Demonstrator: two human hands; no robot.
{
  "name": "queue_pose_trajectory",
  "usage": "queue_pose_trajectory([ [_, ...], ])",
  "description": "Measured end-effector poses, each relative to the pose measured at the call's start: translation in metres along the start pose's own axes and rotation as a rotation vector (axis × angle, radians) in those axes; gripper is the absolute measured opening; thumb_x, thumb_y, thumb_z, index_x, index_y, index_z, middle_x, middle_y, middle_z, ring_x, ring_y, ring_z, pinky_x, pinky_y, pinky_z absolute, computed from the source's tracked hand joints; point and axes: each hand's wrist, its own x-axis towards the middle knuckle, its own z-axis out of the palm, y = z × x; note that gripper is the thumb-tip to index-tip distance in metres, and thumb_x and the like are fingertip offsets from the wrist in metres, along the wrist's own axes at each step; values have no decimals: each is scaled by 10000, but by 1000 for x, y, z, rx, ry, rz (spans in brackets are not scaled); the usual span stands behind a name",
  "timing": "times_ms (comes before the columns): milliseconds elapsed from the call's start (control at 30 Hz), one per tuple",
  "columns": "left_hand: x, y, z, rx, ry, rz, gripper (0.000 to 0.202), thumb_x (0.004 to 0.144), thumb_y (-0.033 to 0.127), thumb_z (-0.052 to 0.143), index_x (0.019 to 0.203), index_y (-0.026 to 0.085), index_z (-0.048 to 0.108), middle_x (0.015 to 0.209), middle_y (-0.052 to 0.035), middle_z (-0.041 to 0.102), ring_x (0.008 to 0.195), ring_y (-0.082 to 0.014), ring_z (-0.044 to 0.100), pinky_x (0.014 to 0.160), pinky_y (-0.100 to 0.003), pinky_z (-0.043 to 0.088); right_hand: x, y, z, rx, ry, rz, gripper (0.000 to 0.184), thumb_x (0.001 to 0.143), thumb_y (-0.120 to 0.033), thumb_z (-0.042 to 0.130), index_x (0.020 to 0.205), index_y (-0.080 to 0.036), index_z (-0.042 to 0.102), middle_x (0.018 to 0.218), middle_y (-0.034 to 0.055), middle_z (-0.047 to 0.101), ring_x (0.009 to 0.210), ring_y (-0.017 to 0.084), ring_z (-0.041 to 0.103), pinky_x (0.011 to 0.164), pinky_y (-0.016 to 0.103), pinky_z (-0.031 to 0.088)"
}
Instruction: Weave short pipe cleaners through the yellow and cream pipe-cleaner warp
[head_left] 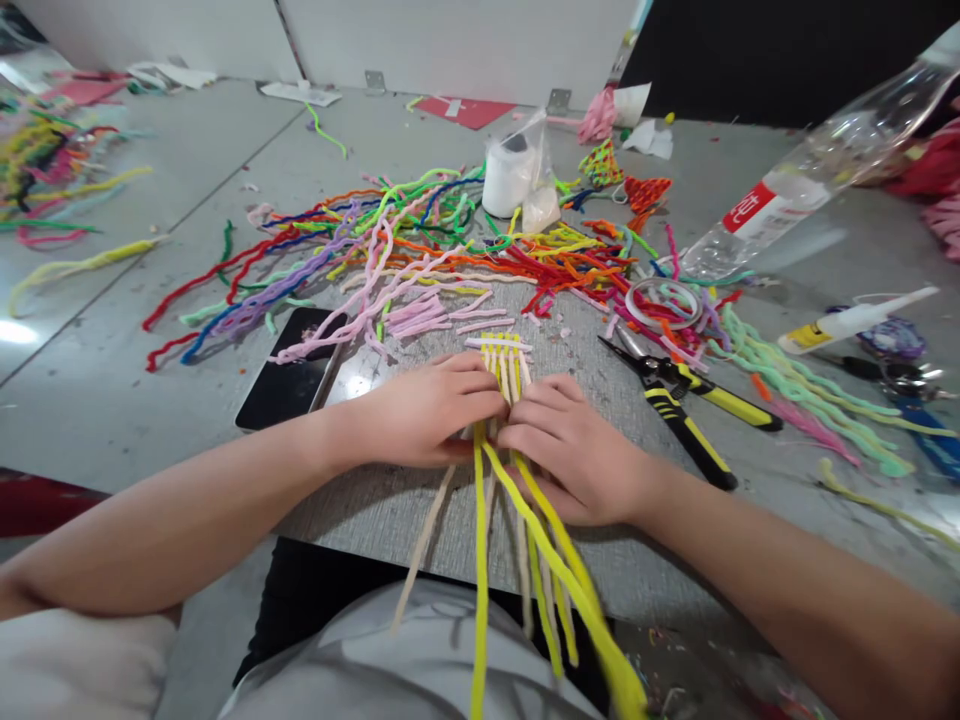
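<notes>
Yellow and cream pipe cleaners [570, 560] run from a small woven band [501, 345] on the table down over its front edge. Across the top of the band lies a short pale pipe cleaner piece. My left hand [439, 405] closes on the strands from the left, with its fingertips at the weave. From the right, my right hand [566, 450] grips the same strands, its fingers bent around them. The two hands almost touch. What exactly lies between the fingertips is partly hidden.
Pliers [686, 400] with yellow-black handles lie to the right. A black phone [289, 370] is at the left. Behind are heaped colourful pipe cleaners [450, 240], a white spool [510, 180], a tape roll [664, 303], a plastic bottle [795, 190] and a glue bottle [847, 322].
</notes>
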Motion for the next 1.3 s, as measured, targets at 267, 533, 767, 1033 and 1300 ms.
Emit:
queue_pose_trajectory([
  [267,0,0,2,-68,69,21,111,1007,195,607,1058,175,703,1076,-115,673,1033,-259,585,955,-405,523,-2,6,-1,58,92,-174,271,1007,-446,680,1097,-205,594,930,57,728,917,242,617,894,410,431],
  [533,-1,5,7,-29,40,-19,114,1001,229,659,1067,196,746,1127,-122,650,1055,-258,582,971,-413,535,-5,14,0,83,128,-148,238,1041,-360,660,862,-237,563,835,16,709,859,203,618,878,378,415],
  [767,-1,6,7,-11,65,-21,80,976,199,670,997,177,744,1116,-117,645,1059,-258,578,983,-411,538,-2,17,0,-31,23,-8,101,990,-225,608,911,-196,664,888,73,696,880,239,558,823,393,405],
  [1033,-1,5,3,-10,83,-1,122,987,230,679,889,165,716,1074,-111,652,1030,-254,561,952,-394,530,-2,11,1,-3,-111,55,149,895,-174,578,935,-178,721,952,103,672,931,268,545,850,424,378],
  [1300,-1,4,0,-47,56,-23,105,988,257,646,991,163,691,1117,-127,648,1052,-259,570,969,-404,526,-3,7,4,-40,-165,97,148,931,-150,558,901,-191,697,936,97,645,942,270,527,860,416,354],
])
